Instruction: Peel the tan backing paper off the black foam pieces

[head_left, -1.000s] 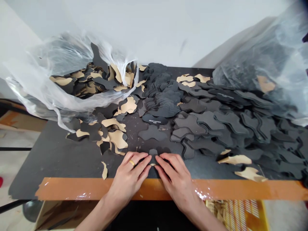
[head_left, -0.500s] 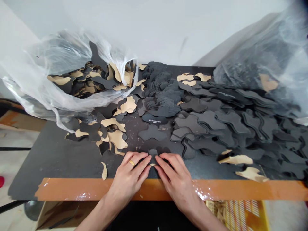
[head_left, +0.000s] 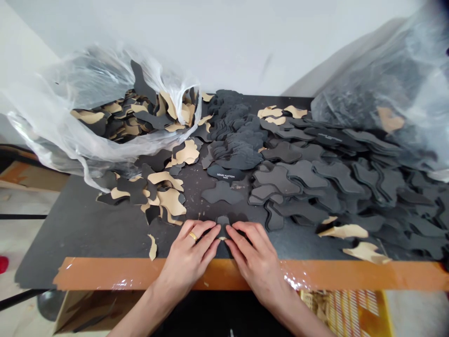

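My left hand (head_left: 187, 250), with a gold ring on one finger, and my right hand (head_left: 254, 255) rest near the table's front edge. Their fingertips meet on a black foam cut-out (head_left: 222, 221), and a sliver of tan backing paper (head_left: 222, 238) shows between them. Just beyond my hands lies a flat black cut-out (head_left: 222, 193). Above that is an oval black piece printed "Louis Vuitton" (head_left: 225, 173). Overlapping rows of black shapes (head_left: 308, 187) spread to the right, and black and tan scraps (head_left: 164, 194) lie to the left.
A torn clear plastic bag (head_left: 94, 79) full of black and tan pieces sits at the back left, and another plastic bag (head_left: 393, 79) at the right. Orange tape (head_left: 115, 276) runs along the table's front edge. A yellow crate (head_left: 354, 313) stands below it.
My hands stay on the same black piece, with only slight finger shifts. The view has moved very slightly.
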Demonstrator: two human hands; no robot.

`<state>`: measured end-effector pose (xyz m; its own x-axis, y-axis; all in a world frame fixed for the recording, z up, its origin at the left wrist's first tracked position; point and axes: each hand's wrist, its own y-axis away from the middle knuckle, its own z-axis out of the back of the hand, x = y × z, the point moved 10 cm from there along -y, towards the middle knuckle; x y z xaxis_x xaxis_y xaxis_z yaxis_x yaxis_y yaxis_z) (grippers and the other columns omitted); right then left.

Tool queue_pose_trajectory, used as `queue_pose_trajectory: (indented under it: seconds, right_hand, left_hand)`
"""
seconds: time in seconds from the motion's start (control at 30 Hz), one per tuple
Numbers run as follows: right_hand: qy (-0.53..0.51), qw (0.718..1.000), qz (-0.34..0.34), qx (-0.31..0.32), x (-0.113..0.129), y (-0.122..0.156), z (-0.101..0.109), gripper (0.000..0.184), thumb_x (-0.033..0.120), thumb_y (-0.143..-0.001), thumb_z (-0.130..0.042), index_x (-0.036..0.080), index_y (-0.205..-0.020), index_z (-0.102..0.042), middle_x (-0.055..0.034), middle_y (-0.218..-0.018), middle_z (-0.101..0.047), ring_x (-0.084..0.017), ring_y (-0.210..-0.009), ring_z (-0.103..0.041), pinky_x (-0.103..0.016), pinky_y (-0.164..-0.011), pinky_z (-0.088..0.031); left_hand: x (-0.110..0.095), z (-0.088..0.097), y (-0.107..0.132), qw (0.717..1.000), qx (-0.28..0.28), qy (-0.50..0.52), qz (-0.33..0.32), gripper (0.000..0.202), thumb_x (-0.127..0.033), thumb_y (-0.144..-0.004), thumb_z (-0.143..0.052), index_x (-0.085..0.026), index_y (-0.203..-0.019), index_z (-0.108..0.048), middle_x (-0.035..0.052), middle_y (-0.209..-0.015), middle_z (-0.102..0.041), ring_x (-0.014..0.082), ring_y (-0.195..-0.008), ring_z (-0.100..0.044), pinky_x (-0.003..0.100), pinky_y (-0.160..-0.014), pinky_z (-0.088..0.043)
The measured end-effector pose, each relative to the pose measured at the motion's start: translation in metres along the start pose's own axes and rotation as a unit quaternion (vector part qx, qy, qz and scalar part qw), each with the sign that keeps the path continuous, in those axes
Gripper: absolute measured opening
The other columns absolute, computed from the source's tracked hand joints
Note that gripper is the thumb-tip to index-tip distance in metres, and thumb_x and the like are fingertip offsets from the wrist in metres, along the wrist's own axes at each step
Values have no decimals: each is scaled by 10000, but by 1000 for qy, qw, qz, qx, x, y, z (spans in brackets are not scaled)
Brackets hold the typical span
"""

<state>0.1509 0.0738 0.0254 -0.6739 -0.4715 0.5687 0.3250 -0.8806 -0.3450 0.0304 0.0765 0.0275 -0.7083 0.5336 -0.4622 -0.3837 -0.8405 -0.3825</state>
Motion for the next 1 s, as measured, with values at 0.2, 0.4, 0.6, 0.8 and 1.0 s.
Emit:
queue_pose_trajectory:
  seconds: [0.2, 0.4, 0.6, 0.8, 1.0]
  right_hand:
    - [2, 1000, 2, 1, 0, 0, -1, 282, 112, -937, -580, 135, -1211, -644, -127, -1100, -635, -248, -1003, -564, -408, -861, -579]
    - [7, 1000, 3, 4, 1, 0, -1, 278, 111, -938, -580, 124, -1207, -647, -131, -1096, -634, -247, -1000, -560, -406, -863, -574]
    - [18, 1000, 10, 2, 3, 0, 0, 262, 121, -941, -579, 120, -1191, -658, -130, -1082, -637, -246, -991, -563, -398, -852, -577]
    - [29, 999, 16, 0, 3, 0, -2, 261, 124, -944, -577, 106, -1192, -656, -133, -1084, -637, -244, -993, -553, -397, -852, -578]
    - [33, 999, 19, 4, 3, 1, -4, 275, 118, -945, -568, 105, -1208, -649, -138, -1097, -633, -249, -994, -549, -405, -853, -577]
  left_hand:
    - [0, -3, 0, 1000, 14, -4, -2, 283, -122, -922, -609, -138, -1199, -663, 106, -1135, -666, 227, -992, -582, 384, -897, -550]
    - [-2, -2, -1, 1000, 16, -12, -5, 279, -125, -929, -600, -129, -1201, -662, 110, -1138, -662, 230, -997, -573, 389, -904, -549]
    - [-3, -3, 0, 1000, 18, -20, -7, 271, -130, -937, -585, -125, -1195, -667, 113, -1142, -662, 234, -999, -574, 394, -909, -547]
    - [-8, -2, -3, 998, 23, -56, -17, 254, -139, -948, -551, -115, -1168, -676, 122, -1262, -641, 247, -1003, -565, 396, -886, -567]
    - [-13, -11, -2, 994, 56, -75, -49, 315, -101, -957, -493, -94, -1233, -645, 75, -1325, -645, 260, -1035, -521, 376, -882, -581]
